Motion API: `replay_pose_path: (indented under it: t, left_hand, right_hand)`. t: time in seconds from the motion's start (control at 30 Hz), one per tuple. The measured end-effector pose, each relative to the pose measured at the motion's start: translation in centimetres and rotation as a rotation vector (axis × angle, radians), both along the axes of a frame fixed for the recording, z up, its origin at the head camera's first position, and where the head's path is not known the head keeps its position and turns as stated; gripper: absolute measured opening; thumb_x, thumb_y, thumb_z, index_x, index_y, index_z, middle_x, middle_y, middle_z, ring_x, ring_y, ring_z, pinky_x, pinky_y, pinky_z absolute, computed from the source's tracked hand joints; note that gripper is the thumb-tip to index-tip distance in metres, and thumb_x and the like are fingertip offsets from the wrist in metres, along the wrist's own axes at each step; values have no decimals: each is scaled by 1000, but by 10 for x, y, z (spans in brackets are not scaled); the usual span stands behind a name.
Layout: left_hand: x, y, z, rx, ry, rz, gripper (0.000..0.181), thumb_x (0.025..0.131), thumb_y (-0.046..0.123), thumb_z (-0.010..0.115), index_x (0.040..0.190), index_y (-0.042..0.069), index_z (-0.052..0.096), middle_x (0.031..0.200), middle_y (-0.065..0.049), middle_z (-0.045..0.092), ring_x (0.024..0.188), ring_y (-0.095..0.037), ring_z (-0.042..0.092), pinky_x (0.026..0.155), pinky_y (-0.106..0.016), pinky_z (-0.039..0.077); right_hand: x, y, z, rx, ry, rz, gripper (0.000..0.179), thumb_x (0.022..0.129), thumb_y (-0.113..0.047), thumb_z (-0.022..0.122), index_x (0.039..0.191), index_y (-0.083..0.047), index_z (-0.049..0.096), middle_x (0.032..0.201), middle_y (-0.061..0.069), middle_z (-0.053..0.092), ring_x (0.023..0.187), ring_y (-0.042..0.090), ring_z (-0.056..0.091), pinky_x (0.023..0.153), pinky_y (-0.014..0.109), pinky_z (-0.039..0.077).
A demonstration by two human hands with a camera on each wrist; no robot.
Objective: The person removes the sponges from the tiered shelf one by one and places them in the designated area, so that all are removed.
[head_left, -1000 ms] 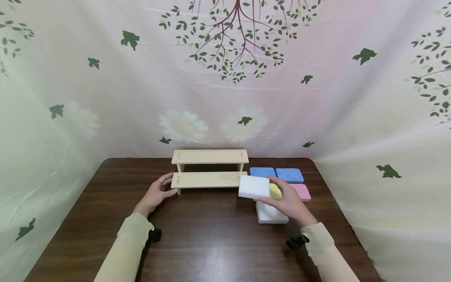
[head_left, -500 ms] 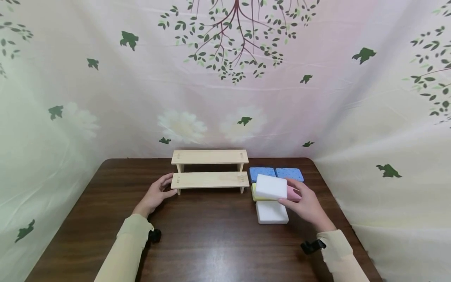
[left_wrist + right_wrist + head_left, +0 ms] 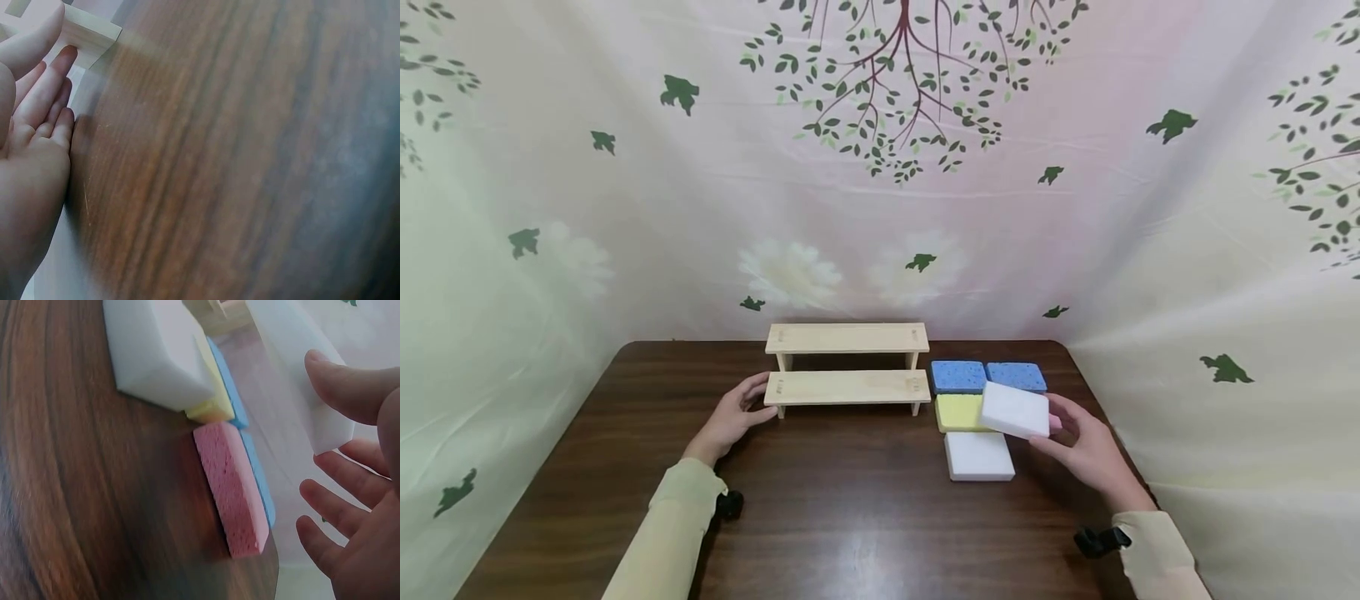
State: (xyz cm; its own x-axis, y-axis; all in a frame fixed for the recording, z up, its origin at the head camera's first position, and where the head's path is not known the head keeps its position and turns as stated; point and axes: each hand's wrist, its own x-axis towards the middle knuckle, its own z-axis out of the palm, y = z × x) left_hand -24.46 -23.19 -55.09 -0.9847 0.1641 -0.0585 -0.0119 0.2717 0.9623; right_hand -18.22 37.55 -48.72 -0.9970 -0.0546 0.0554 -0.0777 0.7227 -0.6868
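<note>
My right hand (image 3: 1093,454) pinches a white sponge block (image 3: 1015,408) by its right end, thumb in front, and holds it raised and tilted over the sponges. Seen from the right wrist, the held white block hangs above the table while the other fingers are spread below. On the left, my left hand (image 3: 730,425) rests at the left end of a two-step wooden rack (image 3: 850,387), its fingers nearly straight in the left wrist view. Below the held block lie a yellow sponge (image 3: 958,413), a second white block (image 3: 979,457) and a pink sponge (image 3: 231,487), mostly hidden in the head view.
Two blue sponges (image 3: 958,377) lie side by side behind the yellow one, right of the rack. All stand on a dark brown wooden table (image 3: 850,517). A printed cloth (image 3: 850,208) hangs behind and along both sides.
My right hand has carried the white block rightward, from beside the rack to above the pink sponge, uncovering the yellow one. The left hand has stayed at the rack.
</note>
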Motion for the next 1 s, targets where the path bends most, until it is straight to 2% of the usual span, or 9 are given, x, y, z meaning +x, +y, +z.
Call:
replay_pose_path:
  t: [0.17,0.47,0.87,0.9,1.0]
  left_hand:
    - [1,0,2,0,-9,11,82,98,16,77,165,10,31,162,-24,43,155,-45,26,123,-65,24]
    - [-2,1,2,7,-6,9,81,98,14,77,165,8,31,161,-25,43,155,-46,28,123,-65,24]
    - [-6,0,-2,-18,-10,14,81,97,19,79,164,11,34,161,-22,45,155,-43,29,124,-63,24]
    - [-6,0,-3,-14,-11,16,81,97,18,79,164,11,34,160,-22,45,155,-43,29,124,-63,24]
    - [-8,0,-6,-8,-8,15,81,96,17,79,164,11,35,160,-22,46,154,-43,30,124,-63,24]
  right_hand:
    - [1,9,-3,33,5,16,97,86,-56,84,158,-6,42,156,26,49,135,54,52,102,67,49]
    - [5,25,-6,39,21,90,88,88,-34,88,155,1,43,149,31,53,131,52,56,105,64,48]
    - [9,40,-16,91,21,94,85,88,-32,88,155,-2,45,143,30,59,124,50,61,99,65,52]
    - [10,42,-17,97,19,95,85,88,-32,88,155,-2,45,142,30,59,124,50,62,99,64,53]
    - [10,47,-21,101,2,96,85,88,-32,88,155,-2,45,142,29,59,123,47,63,96,50,57]
